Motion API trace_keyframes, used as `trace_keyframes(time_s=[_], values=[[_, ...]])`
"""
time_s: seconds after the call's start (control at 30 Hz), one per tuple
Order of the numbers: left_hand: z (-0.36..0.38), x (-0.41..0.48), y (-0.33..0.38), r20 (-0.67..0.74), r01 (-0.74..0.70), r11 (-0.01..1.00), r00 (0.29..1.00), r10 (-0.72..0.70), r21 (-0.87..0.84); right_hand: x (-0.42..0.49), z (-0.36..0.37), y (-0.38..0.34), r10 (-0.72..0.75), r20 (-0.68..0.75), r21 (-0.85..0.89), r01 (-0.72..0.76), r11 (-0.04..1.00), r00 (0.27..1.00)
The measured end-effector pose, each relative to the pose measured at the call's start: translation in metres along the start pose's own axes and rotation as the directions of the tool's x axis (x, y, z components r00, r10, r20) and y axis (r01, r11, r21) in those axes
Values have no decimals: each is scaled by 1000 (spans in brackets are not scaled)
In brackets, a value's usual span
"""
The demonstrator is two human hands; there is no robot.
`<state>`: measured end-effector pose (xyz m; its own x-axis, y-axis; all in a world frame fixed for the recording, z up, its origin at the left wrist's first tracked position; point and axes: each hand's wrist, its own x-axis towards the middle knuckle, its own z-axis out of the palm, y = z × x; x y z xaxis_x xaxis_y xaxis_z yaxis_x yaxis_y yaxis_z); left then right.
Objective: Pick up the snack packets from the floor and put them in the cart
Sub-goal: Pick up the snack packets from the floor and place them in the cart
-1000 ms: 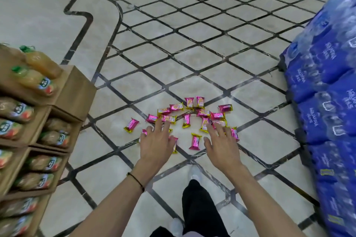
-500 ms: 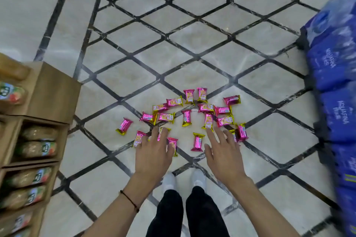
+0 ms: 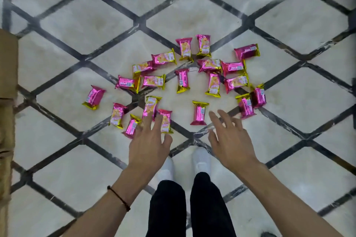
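Several pink and gold snack packets point(image 3: 182, 80) lie scattered on the marble floor in front of my feet. My left hand point(image 3: 149, 140) reaches down with fingers spread, its fingertips over the nearest packets point(image 3: 165, 121) at the lower left of the pile. My right hand point(image 3: 230, 138) is stretched out with fingers spread, just right of a single upright packet point(image 3: 200, 113) and left of two packets point(image 3: 251, 102) at the right edge. Neither hand holds anything. No cart is in view.
A brown cardboard display stand point(image 3: 7, 90) runs along the left edge. The floor is pale marble with dark diagonal lines point(image 3: 192, 134). My white shoes point(image 3: 201, 160) and black trouser legs point(image 3: 167, 208) stand just below the pile.
The view has tilted down and closer to the packets; the blue water packs at the right have left the frame. Both hands stay spread over the pile's near edge.
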<state>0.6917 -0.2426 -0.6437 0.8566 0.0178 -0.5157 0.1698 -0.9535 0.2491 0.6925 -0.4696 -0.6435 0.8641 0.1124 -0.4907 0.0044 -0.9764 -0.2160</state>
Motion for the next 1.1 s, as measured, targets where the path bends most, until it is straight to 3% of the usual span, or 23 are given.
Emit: trace_keyframes(time_s=[0.33, 0.6, 0.9, 1.1], values=[[187, 109, -73, -15, 67, 993, 998, -69, -93, 98, 185, 38, 11, 39, -14, -10, 1000, 999], [298, 176, -101, -63, 10, 1000, 998, -10, 2, 192, 286, 61, 92, -37, -50, -93, 994, 995], [358, 216, -119, -52, -15, 993, 998, 22, 117, 242, 353, 77, 112, -70, -32, -115, 993, 991], [356, 214, -117, -104, -31, 997, 994, 38, 69, 241, 357, 75, 92, -127, 11, -91, 996, 988]])
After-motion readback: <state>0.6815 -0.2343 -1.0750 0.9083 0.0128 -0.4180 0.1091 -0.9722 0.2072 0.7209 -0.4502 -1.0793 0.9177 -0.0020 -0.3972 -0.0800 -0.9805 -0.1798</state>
